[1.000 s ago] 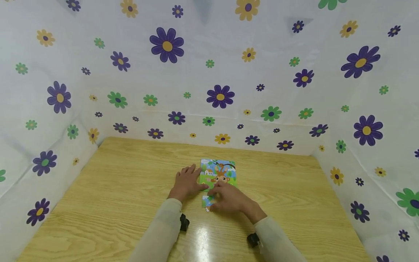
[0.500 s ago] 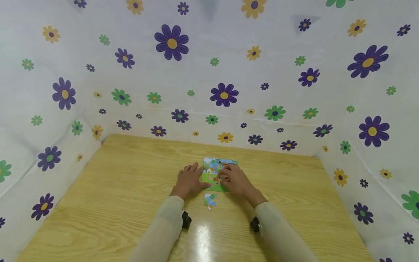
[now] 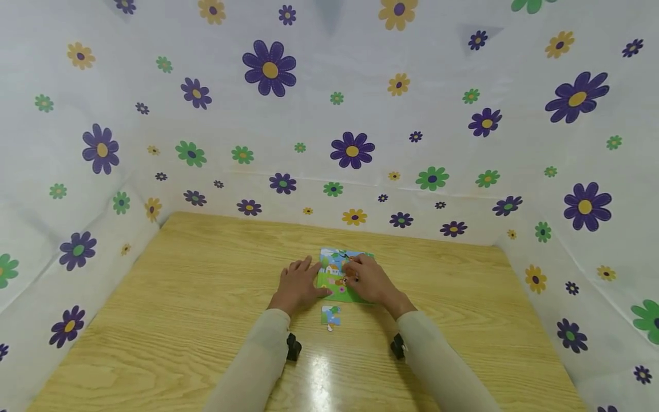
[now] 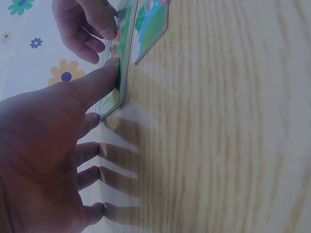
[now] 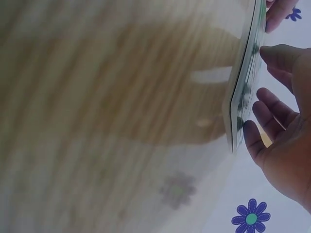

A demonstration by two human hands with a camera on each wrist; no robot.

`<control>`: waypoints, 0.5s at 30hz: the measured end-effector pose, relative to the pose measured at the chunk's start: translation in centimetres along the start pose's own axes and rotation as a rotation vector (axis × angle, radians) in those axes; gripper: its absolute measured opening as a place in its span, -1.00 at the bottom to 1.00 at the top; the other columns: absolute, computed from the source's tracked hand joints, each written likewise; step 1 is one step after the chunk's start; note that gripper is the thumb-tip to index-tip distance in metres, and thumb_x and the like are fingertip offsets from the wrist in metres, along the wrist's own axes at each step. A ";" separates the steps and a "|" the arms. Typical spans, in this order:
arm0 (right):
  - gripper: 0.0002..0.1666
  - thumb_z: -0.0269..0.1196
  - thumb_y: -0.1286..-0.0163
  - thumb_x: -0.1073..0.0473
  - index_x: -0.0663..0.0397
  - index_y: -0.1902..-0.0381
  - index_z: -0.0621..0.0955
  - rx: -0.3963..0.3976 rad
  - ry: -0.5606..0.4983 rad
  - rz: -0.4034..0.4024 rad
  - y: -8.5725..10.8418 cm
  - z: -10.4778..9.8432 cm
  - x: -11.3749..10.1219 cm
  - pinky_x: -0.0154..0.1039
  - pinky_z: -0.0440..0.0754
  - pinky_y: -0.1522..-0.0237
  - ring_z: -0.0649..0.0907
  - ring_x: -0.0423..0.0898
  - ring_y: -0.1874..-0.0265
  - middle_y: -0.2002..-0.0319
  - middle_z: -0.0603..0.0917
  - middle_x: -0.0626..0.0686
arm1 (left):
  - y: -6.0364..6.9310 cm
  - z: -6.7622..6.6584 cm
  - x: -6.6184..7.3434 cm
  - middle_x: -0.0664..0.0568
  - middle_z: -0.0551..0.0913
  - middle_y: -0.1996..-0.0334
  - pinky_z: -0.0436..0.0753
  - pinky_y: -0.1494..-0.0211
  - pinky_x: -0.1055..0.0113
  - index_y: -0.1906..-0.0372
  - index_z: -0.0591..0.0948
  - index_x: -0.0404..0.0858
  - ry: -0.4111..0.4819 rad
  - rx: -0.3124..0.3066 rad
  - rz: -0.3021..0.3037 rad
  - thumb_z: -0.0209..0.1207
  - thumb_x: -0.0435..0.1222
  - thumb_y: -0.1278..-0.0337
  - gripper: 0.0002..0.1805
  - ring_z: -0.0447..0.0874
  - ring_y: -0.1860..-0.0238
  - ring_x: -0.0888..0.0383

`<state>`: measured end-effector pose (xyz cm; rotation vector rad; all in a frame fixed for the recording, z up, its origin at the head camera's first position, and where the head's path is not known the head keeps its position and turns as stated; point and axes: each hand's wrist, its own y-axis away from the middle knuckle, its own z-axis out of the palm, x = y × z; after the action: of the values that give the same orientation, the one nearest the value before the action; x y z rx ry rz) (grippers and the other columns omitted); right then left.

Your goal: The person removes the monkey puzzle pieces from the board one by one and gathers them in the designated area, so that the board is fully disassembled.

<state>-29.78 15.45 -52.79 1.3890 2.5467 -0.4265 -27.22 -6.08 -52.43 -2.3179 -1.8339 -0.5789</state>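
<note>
A jigsaw puzzle (image 3: 333, 274) with a monkey, a house and green grass lies flat on the table. My left hand (image 3: 297, 286) rests at its left edge, fingers spread on the tabletop, thumb on the puzzle's lower left corner. My right hand (image 3: 372, 280) is over the right part of the puzzle and covers much of it. In the right wrist view, the right-hand fingertips (image 5: 251, 131) touch or nearly touch the puzzle's surface, bent loosely; no piece shows between them. Just below the puzzle lies a loose puzzle section (image 3: 330, 316), apart from both hands.
The wooden table (image 3: 206, 320) runs back to a white flowered cloth (image 3: 309, 114), which hangs behind it and along both sides. A black wrist device (image 3: 293, 347) is strapped at the left sleeve, another (image 3: 398, 346) at the right.
My right hand has moved up from beside the loose section onto the puzzle, and over the last half second has shifted only slightly. The left hand stays at the puzzle's left edge.
</note>
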 end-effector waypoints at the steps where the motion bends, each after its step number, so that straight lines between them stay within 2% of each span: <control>1: -0.75 0.29 -0.31 0.15 -0.02 0.05 0.66 -0.013 -0.005 0.005 -0.1 0.0 0.0 0.12 0.51 -0.17 0.53 0.17 -0.13 -0.07 0.56 0.15 | 0.0 0.0 0.0 -0.09 0.10 -0.53 0.11 -0.46 -0.25 -0.48 0.25 0.01 0.002 0.000 -0.002 0.18 0.25 -0.09 -0.12 0.09 -0.49 -0.18; 15: -0.68 0.29 -0.32 0.06 -0.04 -0.02 0.66 -0.099 -0.052 0.125 -1.8 -0.5 0.8 -0.03 0.55 0.03 0.54 -0.01 0.10 -0.03 0.54 0.10 | 0.0 -0.1 0.1 -0.08 0.06 -0.54 0.11 -0.46 -0.24 -0.50 0.22 0.01 0.001 -0.016 -0.005 0.15 0.26 -0.12 -0.12 0.07 -0.50 -0.17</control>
<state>-31.74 15.35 -52.30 1.4703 2.3892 -0.3071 -27.21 -5.98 -52.28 -2.3233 -1.8419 -0.5979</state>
